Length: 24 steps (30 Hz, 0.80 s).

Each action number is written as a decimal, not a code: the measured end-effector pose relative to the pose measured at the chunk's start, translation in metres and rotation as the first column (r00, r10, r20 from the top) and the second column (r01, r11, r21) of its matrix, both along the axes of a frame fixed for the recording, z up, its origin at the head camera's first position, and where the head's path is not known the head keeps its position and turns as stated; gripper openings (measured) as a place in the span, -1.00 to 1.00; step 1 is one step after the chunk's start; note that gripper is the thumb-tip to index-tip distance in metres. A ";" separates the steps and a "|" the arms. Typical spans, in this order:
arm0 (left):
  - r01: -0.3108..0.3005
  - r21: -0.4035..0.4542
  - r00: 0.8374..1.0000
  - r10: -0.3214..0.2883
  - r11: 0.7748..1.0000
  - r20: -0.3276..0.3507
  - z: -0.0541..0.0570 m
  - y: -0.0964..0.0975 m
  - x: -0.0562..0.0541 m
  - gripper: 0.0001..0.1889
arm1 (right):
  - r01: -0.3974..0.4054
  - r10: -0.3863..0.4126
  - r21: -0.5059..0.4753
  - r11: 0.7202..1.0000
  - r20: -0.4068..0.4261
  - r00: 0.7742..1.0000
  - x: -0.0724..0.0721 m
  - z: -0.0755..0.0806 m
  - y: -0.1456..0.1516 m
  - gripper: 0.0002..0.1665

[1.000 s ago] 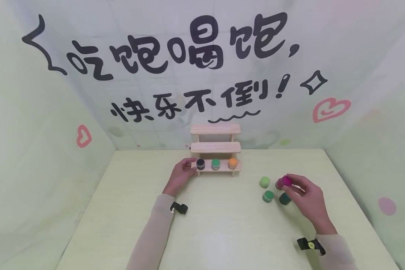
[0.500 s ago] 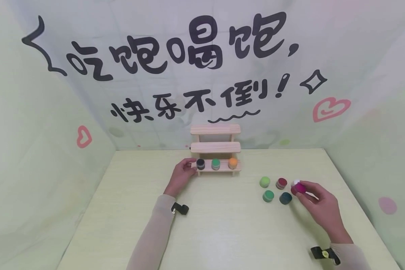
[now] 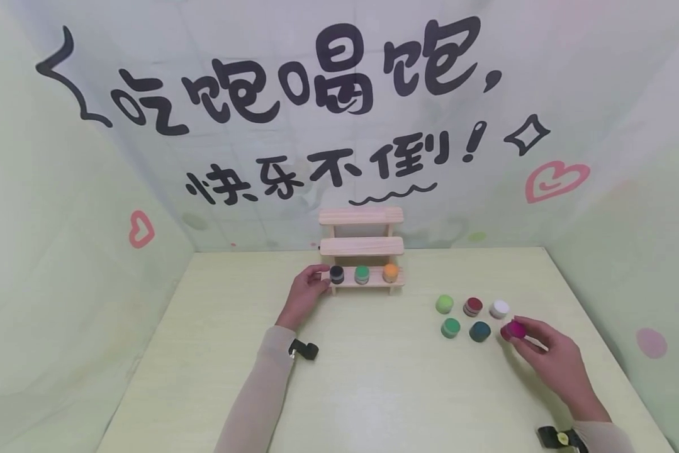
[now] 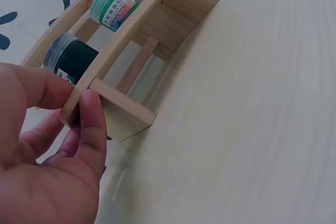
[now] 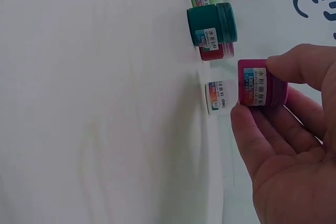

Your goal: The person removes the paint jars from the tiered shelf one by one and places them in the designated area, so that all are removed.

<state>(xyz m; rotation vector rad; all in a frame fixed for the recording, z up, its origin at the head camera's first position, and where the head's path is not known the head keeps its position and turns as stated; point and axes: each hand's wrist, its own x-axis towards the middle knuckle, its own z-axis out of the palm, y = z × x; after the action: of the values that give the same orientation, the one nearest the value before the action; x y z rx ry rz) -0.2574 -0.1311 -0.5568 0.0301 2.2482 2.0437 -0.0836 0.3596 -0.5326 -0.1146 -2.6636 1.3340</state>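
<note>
My left hand (image 3: 303, 297) pinches the left end of the lowest step of a small three-tier wooden rack (image 4: 123, 38), thumb and fingers around the board's edge. On that step stand a black-looking paint jar (image 3: 336, 275), a green paint jar (image 3: 362, 275) and an orange paint jar (image 3: 391, 273). In my right hand (image 3: 562, 365) is a magenta paint jar (image 5: 254, 83), gripped between thumb and fingers with its label toward the wrist camera. It is right of a dark teal jar (image 3: 479, 331) and just in front of a white jar (image 3: 499, 309).
Left of the white jar on the table (image 3: 373, 377) stand a dark red jar (image 3: 472, 307), a light green jar (image 3: 444, 304) and a mid-green jar (image 3: 450, 328). Behind the rack hangs a printed cloth backdrop (image 3: 248, 138); cloth also borders both sides.
My right hand has carried the magenta jar rightward and nearer, from over the dark red jar past the white one, uncovering both. My left hand has stayed on the rack.
</note>
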 end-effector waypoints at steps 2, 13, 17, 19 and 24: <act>0.000 0.007 1.000 0.000 1.000 0.003 0.000 0.000 0.000 -0.63 | -0.010 0.009 0.030 0.999 0.016 1.000 0.000 0.000 0.002 -0.43; 0.008 0.025 1.000 -0.008 1.000 0.020 -0.002 -0.001 0.000 -0.63 | -0.072 0.064 0.132 0.989 0.064 0.996 -0.005 -0.005 0.006 -0.45; 0.013 0.030 1.000 -0.013 0.999 0.010 -0.003 -0.002 0.000 -0.62 | -0.080 0.069 0.151 0.985 0.080 0.994 -0.007 -0.006 0.007 -0.45; 0.010 0.029 1.000 -0.010 1.000 0.008 -0.003 -0.003 0.000 -0.62 | -0.078 0.066 0.159 0.984 0.082 0.994 -0.007 -0.006 0.007 -0.43; 0.010 0.021 1.000 -0.010 1.000 0.013 -0.001 -0.002 0.000 -0.63 | -0.066 0.046 0.152 0.986 0.131 0.990 -0.006 -0.002 0.011 -0.34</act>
<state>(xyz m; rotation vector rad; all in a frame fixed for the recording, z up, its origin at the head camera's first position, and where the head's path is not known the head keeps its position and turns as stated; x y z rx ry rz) -0.2571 -0.1333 -0.5580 0.0289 2.2147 2.0559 -0.0897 0.3703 -0.5343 -0.1091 -2.8871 1.1636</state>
